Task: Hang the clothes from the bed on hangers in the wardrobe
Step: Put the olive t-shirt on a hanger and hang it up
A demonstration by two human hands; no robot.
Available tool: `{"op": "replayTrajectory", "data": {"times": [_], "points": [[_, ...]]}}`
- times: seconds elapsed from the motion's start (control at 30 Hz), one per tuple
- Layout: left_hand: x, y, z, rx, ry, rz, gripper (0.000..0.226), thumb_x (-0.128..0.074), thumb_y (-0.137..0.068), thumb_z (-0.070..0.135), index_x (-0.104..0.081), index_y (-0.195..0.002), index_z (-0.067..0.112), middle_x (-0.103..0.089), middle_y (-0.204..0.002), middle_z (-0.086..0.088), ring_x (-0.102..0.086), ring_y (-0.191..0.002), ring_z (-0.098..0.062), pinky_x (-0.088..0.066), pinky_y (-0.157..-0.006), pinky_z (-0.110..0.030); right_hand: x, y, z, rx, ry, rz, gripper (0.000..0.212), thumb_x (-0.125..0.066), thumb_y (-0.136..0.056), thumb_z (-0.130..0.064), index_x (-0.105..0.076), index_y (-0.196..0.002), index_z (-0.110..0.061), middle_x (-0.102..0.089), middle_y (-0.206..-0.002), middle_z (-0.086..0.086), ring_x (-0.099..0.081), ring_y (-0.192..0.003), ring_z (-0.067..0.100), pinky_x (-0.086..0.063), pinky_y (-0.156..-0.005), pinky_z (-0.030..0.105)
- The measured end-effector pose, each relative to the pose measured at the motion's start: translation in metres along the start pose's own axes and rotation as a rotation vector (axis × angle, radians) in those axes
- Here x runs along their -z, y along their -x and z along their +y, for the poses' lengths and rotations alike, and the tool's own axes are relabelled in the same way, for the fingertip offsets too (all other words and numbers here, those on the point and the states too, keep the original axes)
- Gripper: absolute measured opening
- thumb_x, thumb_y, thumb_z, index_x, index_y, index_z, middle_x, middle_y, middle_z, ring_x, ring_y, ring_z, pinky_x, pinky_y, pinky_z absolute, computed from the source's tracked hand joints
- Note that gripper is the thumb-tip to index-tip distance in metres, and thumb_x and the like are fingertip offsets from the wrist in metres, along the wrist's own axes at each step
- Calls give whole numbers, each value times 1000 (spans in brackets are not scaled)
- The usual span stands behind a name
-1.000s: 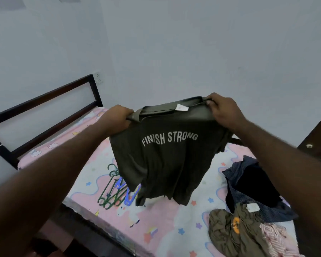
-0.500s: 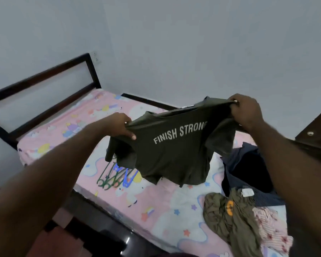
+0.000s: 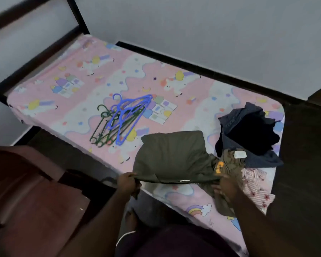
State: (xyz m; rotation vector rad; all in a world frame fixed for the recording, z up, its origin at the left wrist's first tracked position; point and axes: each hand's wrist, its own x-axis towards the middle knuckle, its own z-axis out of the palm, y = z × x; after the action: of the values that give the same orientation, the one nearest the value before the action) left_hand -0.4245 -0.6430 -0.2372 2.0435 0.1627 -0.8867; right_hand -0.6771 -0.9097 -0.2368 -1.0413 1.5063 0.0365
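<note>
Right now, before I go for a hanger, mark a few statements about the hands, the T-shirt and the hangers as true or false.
1. The left hand and the right hand both grip the olive T-shirt. True.
2. The hangers hang in the wardrobe. False: they lie piled on the bed sheet.
3. The hangers are blue and green. True.
4. The navy garment lies left of the hangers. False: it lies to their right, in the clothes pile.

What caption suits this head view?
Left hand and right hand hold an olive T-shirt by its near edge over the bed, hangers and a clothes pile nearby.
</note>
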Motion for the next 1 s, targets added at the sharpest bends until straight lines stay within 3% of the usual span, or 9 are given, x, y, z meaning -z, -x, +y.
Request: {"op": "replayTrajectory", "data": {"times": [0.1, 0.2, 0.23, 0.33, 0.4, 0.6, 0.73, 0.83, 1.0], "points": [[-2, -28, -1, -463, -414, 75, 17, -64, -77, 16, -72, -69, 3, -69, -59, -5, -68, -50, -19, -57, -58, -18, -3, -13, -32, -10, -31, -83, 25, -36, -104, -14, -59, -107, -7, -60, -107, 18, -56, -67, 25, -44, -60, 31], [7, -29, 66, -686, -972, 15, 26, -65, -82, 28, -76, -87, 5, -74, -85, -11, -72, -82, -24, -52, -73, -26, -3, -11, -90, 80, -38, -231, 13, -70, -83, -22, -68, -72, -15, -65, -75, 12, -58, -50, 18, -46, -48, 21], [5, -22, 99, -659, -905, 85, 21, -68, -85, 19, -73, -100, 6, -73, -95, -12, -68, -95, -27, -49, -76, -25, -3, -2, -113, 146, -72, -221, 20, -65, -87, -17, -66, -67, -17, -63, -67, 8, -59, -49, 16, -46, -44, 20], [20, 7, 183, -349, 333, 179, 29, -57, -86, -12, -65, -112, -4, -66, -90, -11, -66, -88, -25, -54, -64, -19, 3, 37, -173, 462, -268, -95, 33, -38, -100, -4, -60, -82, -21, -65, -79, 7, -65, -66, 18, -47, -52, 22], [36, 33, 210, -410, 676, 195, 26, -53, -86, -15, -66, -106, -2, -67, -95, -16, -67, -85, -23, -57, -70, -23, 9, 72, -191, 572, -470, -87, 27, -41, -99, -4, -59, -91, -21, -67, -91, 8, -68, -76, 22, -49, -62, 25], [45, 71, 141, -482, 429, 158, 21, -53, -96, 7, -71, -107, 10, -72, -89, 0, -65, -82, -17, -55, -68, -29, 2, 102, -120, 405, -737, -47, 19, -53, -97, -8, -63, -111, -16, -69, -104, 10, -72, -66, 16, -49, -60, 25], [45, 70, 53, -34, 889, 95, 19, -49, -91, -9, -65, -89, 1, -73, -85, -8, -67, -80, -22, -59, -71, -27, -18, 113, -42, 207, -676, -6, 24, -40, -100, -6, -60, -109, -16, -67, -85, 6, -66, -63, 16, -48, -57, 25], [49, 70, -2, 91, 844, 74, 14, -55, -88, -9, -66, -85, 0, -71, -88, -12, -68, -69, -18, -58, -79, -31, -30, 124, 8, 127, -568, 19, 28, -36, -101, -6, -57, -116, -15, -69, -80, 3, -67, -51, 11, -50, -46, 19], [63, 72, -54, 118, 668, -51, 24, -46, -93, -8, -64, -109, -6, -66, -101, -16, -65, -80, -20, -55, -68, -25, -43, 136, 65, 15, -343, -34, 24, -36, -104, -8, -58, -115, -8, -64, -107, 11, -63, -73, 18, -47, -65, 28]]}}
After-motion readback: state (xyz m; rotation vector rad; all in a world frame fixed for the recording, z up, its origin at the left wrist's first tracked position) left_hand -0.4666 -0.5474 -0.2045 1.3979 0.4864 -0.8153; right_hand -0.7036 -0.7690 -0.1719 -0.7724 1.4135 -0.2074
